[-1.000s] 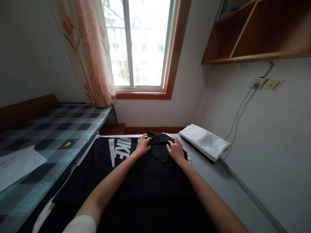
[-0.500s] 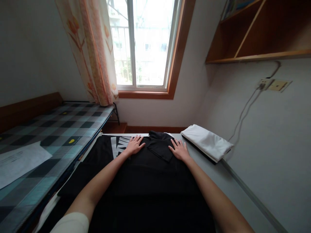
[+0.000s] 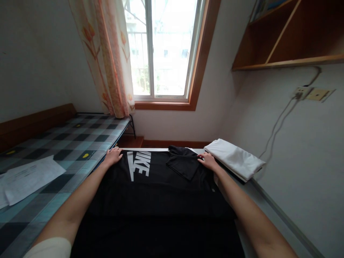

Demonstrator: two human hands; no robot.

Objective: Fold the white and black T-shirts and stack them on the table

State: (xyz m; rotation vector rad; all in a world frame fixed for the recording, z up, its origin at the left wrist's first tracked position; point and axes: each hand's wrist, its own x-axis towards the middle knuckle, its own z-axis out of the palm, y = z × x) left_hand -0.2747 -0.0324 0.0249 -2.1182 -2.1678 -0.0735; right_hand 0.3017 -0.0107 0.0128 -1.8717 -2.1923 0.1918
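A black shirt (image 3: 161, 200) with white NIKE lettering lies spread over the table, one sleeve (image 3: 184, 166) folded inward on top near the far edge. At its far left corner, my left hand (image 3: 114, 156) is closed on the cloth edge. My right hand (image 3: 208, 161) pinches the shirt at the far right, just beside the folded sleeve. A folded white cloth (image 3: 233, 157) with something dark under it rests to the right of my right hand.
To the left is a bed (image 3: 96, 139) with a checked mattress and paper sheets (image 3: 32, 179) on it. The grey table (image 3: 258, 200) runs along the right wall. A wooden shelf (image 3: 298, 59) hangs above, and a cord drops from a socket (image 3: 302, 93).
My left hand has moved left to the shirt's far corner and my right hand slightly right. Both have gone from lying flat to gripping cloth. The white lettering now shows fully.
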